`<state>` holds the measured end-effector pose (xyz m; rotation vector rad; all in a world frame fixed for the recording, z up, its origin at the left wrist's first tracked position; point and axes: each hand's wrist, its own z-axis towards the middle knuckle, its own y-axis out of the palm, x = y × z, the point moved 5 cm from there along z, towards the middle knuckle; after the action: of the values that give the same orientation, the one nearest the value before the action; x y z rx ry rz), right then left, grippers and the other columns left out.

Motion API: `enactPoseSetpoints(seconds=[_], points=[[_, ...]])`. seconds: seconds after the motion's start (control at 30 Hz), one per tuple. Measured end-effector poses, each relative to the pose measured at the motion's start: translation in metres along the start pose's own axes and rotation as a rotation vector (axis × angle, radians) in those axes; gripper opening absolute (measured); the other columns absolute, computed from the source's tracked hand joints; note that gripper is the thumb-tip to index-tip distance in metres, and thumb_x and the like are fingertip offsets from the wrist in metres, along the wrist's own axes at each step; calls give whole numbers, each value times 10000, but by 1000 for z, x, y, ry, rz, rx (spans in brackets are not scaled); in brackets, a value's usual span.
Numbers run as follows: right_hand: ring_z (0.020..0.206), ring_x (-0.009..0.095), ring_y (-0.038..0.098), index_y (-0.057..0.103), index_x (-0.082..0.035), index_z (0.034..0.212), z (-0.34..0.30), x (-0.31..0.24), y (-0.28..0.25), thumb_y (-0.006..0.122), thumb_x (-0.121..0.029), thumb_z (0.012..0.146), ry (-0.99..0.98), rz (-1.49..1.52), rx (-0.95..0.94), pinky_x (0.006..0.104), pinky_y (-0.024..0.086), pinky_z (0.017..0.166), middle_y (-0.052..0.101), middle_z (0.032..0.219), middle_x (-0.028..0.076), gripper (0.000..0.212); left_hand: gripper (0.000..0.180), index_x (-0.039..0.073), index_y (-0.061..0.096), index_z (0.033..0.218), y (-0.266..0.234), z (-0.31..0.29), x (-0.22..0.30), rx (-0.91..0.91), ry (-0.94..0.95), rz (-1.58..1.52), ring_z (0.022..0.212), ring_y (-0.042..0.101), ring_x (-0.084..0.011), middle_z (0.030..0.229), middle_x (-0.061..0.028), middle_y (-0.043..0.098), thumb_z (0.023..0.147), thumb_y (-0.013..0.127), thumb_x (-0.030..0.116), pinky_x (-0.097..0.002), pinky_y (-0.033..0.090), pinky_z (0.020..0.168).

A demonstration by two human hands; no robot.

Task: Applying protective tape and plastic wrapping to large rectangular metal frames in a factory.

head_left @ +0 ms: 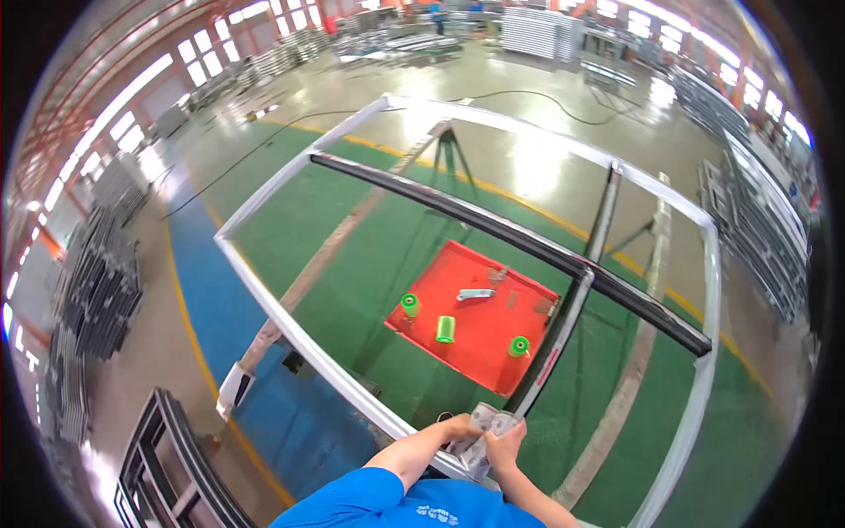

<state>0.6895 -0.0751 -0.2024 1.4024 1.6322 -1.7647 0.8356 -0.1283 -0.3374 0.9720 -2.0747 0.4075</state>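
A large window frame (330, 374), its outer bars pale and apparently wrapped in film, spans the space in front of me. Dark crossbars (458, 217) divide it inside. At the near edge, where a dark bar (547, 359) meets the outer frame, both my hands are close together. Crumpled, whitish see-through plastic film (480, 431) is bunched between them. My left hand (459, 429) has its fingers curled on the film's left side. My right hand (505, 444) grips it from the right. The fingertips are partly hidden by the film.
Long padded beams (330, 246) on a dark trestle (451, 158) carry the frame. Below lies a red board (440, 273) with green rolls (445, 330) and a white-grey tool (475, 294). Dark frames (172, 466) lean at lower left; stacked profiles (761, 211) stand right. A cable (255, 145) crosses the floor.
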Motion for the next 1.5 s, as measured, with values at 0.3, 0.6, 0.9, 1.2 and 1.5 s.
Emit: enactPoseSetpoints(seconds=[0.3, 0.6, 0.9, 1.2, 1.5], points=[[1345, 474, 293, 200, 124, 1422, -6, 18, 13, 651, -125, 702, 66, -71, 52, 469, 217, 1177, 298, 1402, 348, 885, 437, 121, 580, 1231, -33, -63, 104, -202, -189, -348, 893, 666, -187, 1024, -48, 666, 867, 690, 337, -400, 560, 794], [1366, 527, 240, 171, 100, 1434, 14, -21, -5, 627, -46, 755, 157, 101, 26, 496, 225, 1172, 234, 1440, 396, 831, 726, 20, 445, 1347, -52, -77, 160, -331, 23, -573, 1062, 623, -203, 1202, -100, 602, 765, 791, 281, -383, 523, 919], [1319, 566, 304, 102, 37, 1470, -1, -22, -7, 721, -233, 780, 18, -63, -16, 528, 337, 1100, 193, 1459, 404, 965, 677, -10, 468, 1293, 21, -106, 203, -272, 147, -211, 1002, 623, -176, 1136, -123, 617, 760, 782, 263, -343, 516, 892], [1357, 260, 375, 327, -159, 1509, -8, 10, -50, 562, -279, 950, 373, 1130, -661, 465, 334, 1083, 386, 1494, 52, 619, 554, -9, 500, 1253, 65, -102, 210, -218, 140, -170, 991, 623, -182, 1112, -114, 620, 797, 714, 220, -348, 520, 861], [1117, 209, 585, 437, -59, 1354, -16, 11, -93, 823, -220, 779, 458, 1076, -320, 403, 514, 920, 546, 1274, 86, 710, 486, 15, 560, 1268, 93, -93, 207, -86, 206, 372, 808, 535, -141, 1019, -77, 625, 963, 532, 393, -309, 511, 763]])
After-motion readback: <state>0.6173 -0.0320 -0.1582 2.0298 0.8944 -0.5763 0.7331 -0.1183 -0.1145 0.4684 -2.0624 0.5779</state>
